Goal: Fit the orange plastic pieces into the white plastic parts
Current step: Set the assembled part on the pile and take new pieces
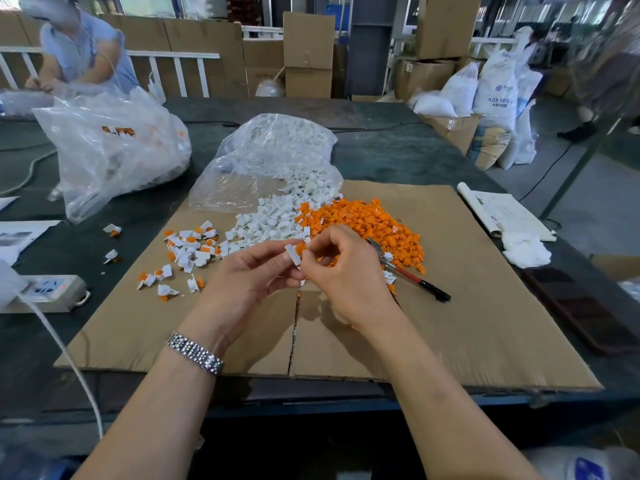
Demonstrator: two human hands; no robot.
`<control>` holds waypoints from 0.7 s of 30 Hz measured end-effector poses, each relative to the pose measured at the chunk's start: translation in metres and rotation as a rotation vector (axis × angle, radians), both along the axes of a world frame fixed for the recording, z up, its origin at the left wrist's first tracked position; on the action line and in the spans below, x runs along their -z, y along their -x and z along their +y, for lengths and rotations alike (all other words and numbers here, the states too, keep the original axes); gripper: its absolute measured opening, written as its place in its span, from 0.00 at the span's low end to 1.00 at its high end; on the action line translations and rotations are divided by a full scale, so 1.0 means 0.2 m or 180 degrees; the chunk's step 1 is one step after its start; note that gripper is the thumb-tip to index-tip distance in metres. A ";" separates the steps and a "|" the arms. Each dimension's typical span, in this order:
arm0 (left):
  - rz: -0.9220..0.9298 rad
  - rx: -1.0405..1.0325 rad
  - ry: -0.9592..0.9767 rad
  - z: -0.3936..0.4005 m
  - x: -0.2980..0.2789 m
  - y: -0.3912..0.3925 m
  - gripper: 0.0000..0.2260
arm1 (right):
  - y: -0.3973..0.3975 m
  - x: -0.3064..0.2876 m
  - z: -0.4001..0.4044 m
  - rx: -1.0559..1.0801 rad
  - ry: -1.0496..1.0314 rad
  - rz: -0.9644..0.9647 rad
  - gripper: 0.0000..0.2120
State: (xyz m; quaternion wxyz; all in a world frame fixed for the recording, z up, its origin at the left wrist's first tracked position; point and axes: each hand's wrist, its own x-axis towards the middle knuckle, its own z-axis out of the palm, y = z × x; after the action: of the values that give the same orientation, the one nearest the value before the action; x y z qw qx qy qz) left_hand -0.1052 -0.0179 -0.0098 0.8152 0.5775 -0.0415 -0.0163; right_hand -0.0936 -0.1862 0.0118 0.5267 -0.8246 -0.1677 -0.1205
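At the far left, beyond the cardboard sheet [450,341], two assembled parts [112,230] lie on the dark table [398,157]. On the cardboard's left side sits the finished batch [188,249], roughly two dozen white parts with orange showing in them; the exact number cannot be told. Next comes the heap of bare white parts [266,223], spilling from a clear bag [273,150], too many to count.

In the centre, the left hand [242,282] pinches one white part [293,254] between thumb and curled fingers, tilted toward the other hand. The right hand [346,275] is curled too, its thumb and forefinger pinching one orange piece [300,248] against the white part's upper end. The piece looks to be just entering, not seated.

To do this well, the left hand should brace the white part firmly while the right lines the orange piece squarely with the opening and presses straight in; pushing at an angle would likely jam it.

Right of the hands lies the orange heap [367,223], hundreds at a guess, with one pair of red-handled pliers [408,275] resting on its near edge.
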 end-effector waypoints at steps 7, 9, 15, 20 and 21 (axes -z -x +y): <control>0.0273 0.0232 0.0780 -0.02 -0.01 0.03 0.08 | 0.00 -0.05 -0.09 -0.0676 -0.0250 0.0453 0.14; 0.0257 0.0326 0.0788 -0.03 -0.02 0.03 0.08 | 0.00 -0.06 -0.10 -0.0783 -0.0374 0.0449 0.15; 0.0135 0.0247 0.0526 -0.04 -0.01 0.03 0.12 | 0.00 -0.03 -0.09 -0.0666 -0.0270 0.0162 0.10; -0.0015 0.0026 0.0261 -0.03 0.00 0.03 0.14 | 0.01 -0.01 -0.07 -0.0543 -0.0198 -0.0192 0.10; -0.0032 0.0008 0.0262 -0.02 0.00 0.03 0.13 | 0.01 0.00 -0.07 -0.0522 -0.0152 -0.0281 0.10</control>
State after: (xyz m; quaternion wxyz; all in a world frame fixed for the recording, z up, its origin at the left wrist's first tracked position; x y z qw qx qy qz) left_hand -0.1108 -0.0226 -0.0093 0.8380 0.5435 -0.0470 -0.0127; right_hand -0.0950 -0.1998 0.0124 0.5463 -0.7892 -0.2548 -0.1171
